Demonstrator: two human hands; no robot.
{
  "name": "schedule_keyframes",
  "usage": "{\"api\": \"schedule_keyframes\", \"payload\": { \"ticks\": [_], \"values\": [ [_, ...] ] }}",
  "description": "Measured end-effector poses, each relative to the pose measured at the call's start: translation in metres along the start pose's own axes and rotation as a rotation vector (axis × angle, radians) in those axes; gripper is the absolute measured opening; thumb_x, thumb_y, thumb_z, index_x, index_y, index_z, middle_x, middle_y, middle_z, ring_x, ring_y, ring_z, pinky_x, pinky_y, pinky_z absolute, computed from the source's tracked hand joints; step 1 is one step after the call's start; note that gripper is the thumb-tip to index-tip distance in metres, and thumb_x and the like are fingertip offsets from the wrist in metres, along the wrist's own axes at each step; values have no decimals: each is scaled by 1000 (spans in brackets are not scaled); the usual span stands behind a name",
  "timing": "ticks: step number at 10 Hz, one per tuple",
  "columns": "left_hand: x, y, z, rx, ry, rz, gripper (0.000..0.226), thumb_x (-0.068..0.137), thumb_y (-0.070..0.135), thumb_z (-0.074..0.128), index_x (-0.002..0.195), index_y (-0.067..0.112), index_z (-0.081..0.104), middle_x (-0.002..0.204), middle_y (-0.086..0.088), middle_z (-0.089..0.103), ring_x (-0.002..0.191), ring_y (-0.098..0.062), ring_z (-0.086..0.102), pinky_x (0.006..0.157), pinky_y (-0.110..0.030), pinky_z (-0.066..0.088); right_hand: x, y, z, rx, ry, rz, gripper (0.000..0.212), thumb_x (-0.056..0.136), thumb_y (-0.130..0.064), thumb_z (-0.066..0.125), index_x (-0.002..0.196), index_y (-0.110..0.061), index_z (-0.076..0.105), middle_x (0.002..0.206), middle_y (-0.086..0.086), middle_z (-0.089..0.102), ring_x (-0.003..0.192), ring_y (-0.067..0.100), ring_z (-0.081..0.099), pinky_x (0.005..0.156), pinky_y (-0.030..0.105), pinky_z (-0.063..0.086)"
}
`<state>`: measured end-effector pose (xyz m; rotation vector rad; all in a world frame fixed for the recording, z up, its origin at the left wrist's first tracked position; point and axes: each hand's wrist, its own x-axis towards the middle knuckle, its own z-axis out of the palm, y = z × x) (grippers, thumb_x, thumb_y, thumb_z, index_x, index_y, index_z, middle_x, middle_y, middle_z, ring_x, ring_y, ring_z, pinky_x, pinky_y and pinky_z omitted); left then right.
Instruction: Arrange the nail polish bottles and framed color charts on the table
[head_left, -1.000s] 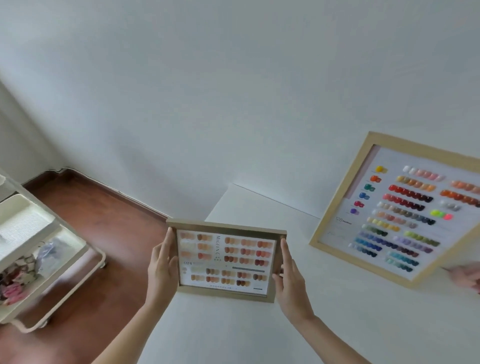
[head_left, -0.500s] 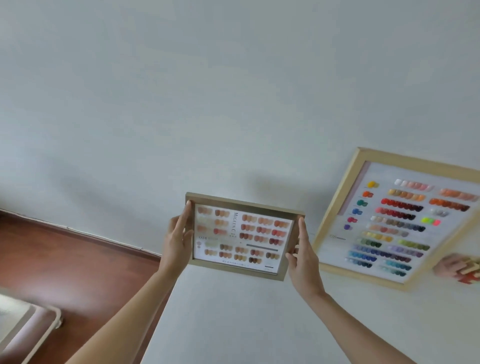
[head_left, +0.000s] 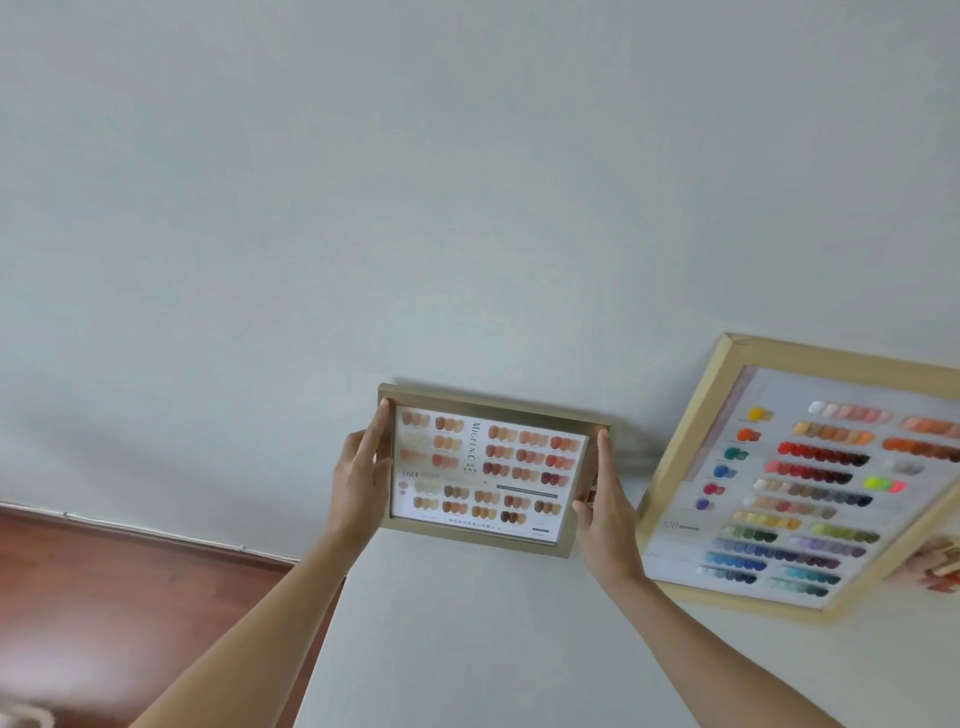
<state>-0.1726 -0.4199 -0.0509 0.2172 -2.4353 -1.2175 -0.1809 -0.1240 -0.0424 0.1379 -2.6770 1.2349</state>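
Both hands hold the small frame between them. Our left hand grips its left edge, fingers reaching up along the side and the thumb lying on the front rim; our right hand grips the right edge the same way, one finger stretched up toward the top corner. Neither hand is closed tight; the fingers lie long against the wood, curled just enough to clamp it.

We see the small frame raised at arm's length, front facing us, a little tilted, its lower edge above the far part of the white table. Its top edge is near the pale wall; we cannot tell whether it touches. Inside it are rows of nail samples in beige, orange, brown and dark red, with printed lettering down the middle.

To the right, a large frame in light wood leans against the wall with its lower edge on the table. It carries many rows of samples in all colours, from white and pink down to blue and green. The two frames are near each other but apart.

At the far right edge we make out someone else's hand, blurred, just beside the large frame's lower corner, with something small and gold and red in it. On the left lies the reddish wooden floor.
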Motion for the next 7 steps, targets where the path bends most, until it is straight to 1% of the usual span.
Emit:
{"api": "schedule_keyframes", "payload": {
  "ticks": [1, 2, 3, 4, 5, 6, 7],
  "values": [
    [4, -3, 6, -1, -9, -12, 89, 86, -13, 47, 142, 53, 26, 111, 1, 50, 97, -5, 54, 81, 1, 35, 6, 3, 2, -25, 6, 10, 105, 84, 10, 57, 143, -52, -5, 110, -6, 49, 85, -2, 57, 81, 21, 53],
    [6, -5, 10, 5, -1, -11, 93, 85, -13, 48, 142, 56, 21, 110, 2, 50, 97, -5, 54, 81, 1, 34, 10, 4, 5, -29, -1, 22, 105, 85, 9, 57, 142, -53, -6, 117, -2, 52, 85, -4, 57, 81, 23, 55],
    [8, -5, 13, -11, 11, -19, 96, 85, -14, 47, 140, 60, 18, 109, 2, 49, 96, 8, 53, 78, 4, 36, 10, 4, 7, -2, -1, 36, 104, 86, 9, 56, 141, -54, -5, 124, 5, 53, 88, -3, 58, 86, 10, 46],
    [8, -6, 14, -29, 12, -9, 96, 85, -16, 45, 142, 57, 19, 110, 1, 48, 99, 23, 47, 77, 11, 33, 8, 4, 8, -5, 23, 22, 104, 86, 9, 55, 140, -56, -6, 126, 8, 52, 94, 6, 57, 84, 20, 52],
    [7, -7, 14, 8, 3, -5, 94, 87, -14, 45, 144, 55, 17, 111, 1, 47, 100, 24, 46, 77, 10, 35, 6, -1, 6, -25, 23, 25, 103, 87, 8, 55, 139, -56, -7, 126, 8, 52, 98, 9, 57, 84, 33, 56],
    [7, -7, 12, 31, -14, 0, 90, 90, -9, 44, 146, 53, 11, 115, 3, 47, 96, 14, 49, 80, -1, 38, 4, -3, 5, -13, 33, 9, 98, 89, 7, 52, 141, -52, -5, 129, 9, 50, 100, 10, 56, 87, 39, 58],
    [0, 3, 9, 19, 3, 18, 85, 94, -2, 45, 147, 52, 6, 127, -1, 46, 101, -3, 49, 89, -22, 42, -2, -9, 3, -20, 65, -7, 96, 88, 6, 54, 144, -46, -5, 142, 9, 41, 117, 10, 49, 99, 38, 48]
  ]
}}
